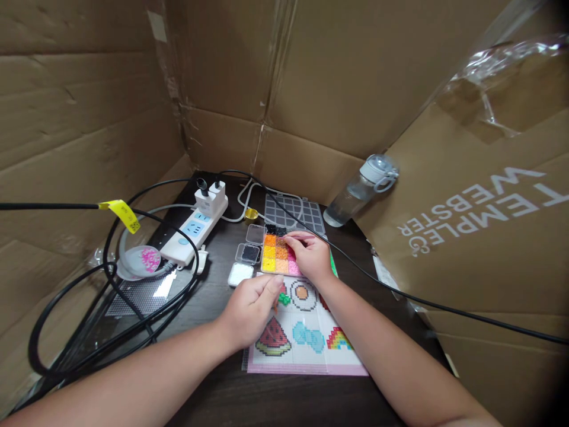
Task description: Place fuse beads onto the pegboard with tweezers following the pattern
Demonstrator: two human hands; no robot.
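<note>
Cardboard walls around a dark table with coloured beads make this a makeshift craft booth.

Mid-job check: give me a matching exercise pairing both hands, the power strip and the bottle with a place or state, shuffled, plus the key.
1. Left hand
2. Right hand
3. Power strip
4. Bottle

A. Right of the gray grid tray
B. Over the bead box
C. Two chargers plugged in
D. At the left edge of the pattern sheet

Pairs: 1-D, 2-B, 3-C, 4-A
</note>
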